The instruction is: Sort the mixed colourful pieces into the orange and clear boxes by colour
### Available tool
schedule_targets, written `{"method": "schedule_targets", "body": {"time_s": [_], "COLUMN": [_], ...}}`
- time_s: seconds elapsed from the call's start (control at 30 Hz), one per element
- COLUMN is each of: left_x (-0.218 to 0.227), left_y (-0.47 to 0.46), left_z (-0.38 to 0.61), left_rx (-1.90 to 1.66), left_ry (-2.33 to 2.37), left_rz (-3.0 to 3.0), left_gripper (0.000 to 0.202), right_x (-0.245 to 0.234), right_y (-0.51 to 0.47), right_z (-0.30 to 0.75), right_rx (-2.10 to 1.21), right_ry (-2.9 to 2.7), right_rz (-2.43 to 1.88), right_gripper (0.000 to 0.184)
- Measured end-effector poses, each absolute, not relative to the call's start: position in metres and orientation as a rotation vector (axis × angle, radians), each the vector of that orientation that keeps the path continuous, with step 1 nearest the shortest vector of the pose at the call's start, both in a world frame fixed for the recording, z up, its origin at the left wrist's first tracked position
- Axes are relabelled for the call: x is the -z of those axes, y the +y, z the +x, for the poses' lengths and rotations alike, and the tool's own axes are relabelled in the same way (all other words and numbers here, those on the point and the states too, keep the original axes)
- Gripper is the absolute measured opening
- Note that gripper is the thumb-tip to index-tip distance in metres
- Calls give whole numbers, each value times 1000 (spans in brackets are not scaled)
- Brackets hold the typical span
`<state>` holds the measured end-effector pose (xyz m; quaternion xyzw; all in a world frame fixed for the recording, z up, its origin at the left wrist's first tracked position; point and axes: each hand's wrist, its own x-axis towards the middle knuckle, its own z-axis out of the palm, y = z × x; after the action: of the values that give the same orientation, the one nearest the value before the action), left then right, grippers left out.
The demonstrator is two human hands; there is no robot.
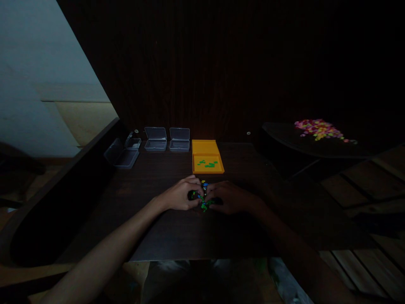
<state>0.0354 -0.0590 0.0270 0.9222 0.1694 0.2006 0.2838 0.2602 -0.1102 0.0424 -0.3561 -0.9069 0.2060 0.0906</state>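
Small plastic pieces point(204, 207), mostly green with some blue, yellow and white, lie in a small heap on the dark wooden table point(177, 236). My left hand point(183, 193) curves around the heap's left side, thumb apart from the fingers, fingertips touching pieces. From the right, my right hand point(228, 197) curls in likewise, its fingertips against the pieces and its thumb low. Both hands partly hide the heap. Just beyond them stands an open yellow box point(208, 172) with several green pieces point(210, 165) inside.
Clear plastic boxes point(155, 147), lids raised, stand along the back and left; another clear box point(179, 148) sits beside the yellow one. A heap of pink, red and yellow pieces point(321, 128) lies on a dark surface at right. A raised side panel point(63, 190) bounds the table's left.
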Motion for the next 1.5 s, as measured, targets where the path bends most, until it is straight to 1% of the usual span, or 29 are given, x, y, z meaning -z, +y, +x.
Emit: {"method": "schedule_targets", "body": {"time_s": [0.7, 1.03, 1.3, 1.5], "left_x": [-28, -29, -30, -31], "left_y": [-58, -56, -54, -55], "left_z": [38, 36, 35, 38], "left_rx": [-598, -770, -879, -974], "left_ry": [456, 556, 692, 736], "left_rz": [2463, 2375, 2314, 2247], "left_gripper": [6, 10, 9, 8], "right_x": [-41, -36, -39, -35], "right_y": [-110, -111, -103, -80], "right_z": [255, 253, 262, 281], "right_rx": [-654, -636, -723, -755], "right_ry": [-2721, -2701, -2399, -2037], "right_rz": [-1062, -1049, -928, -1127], "right_gripper": [13, 11, 9, 20]}}
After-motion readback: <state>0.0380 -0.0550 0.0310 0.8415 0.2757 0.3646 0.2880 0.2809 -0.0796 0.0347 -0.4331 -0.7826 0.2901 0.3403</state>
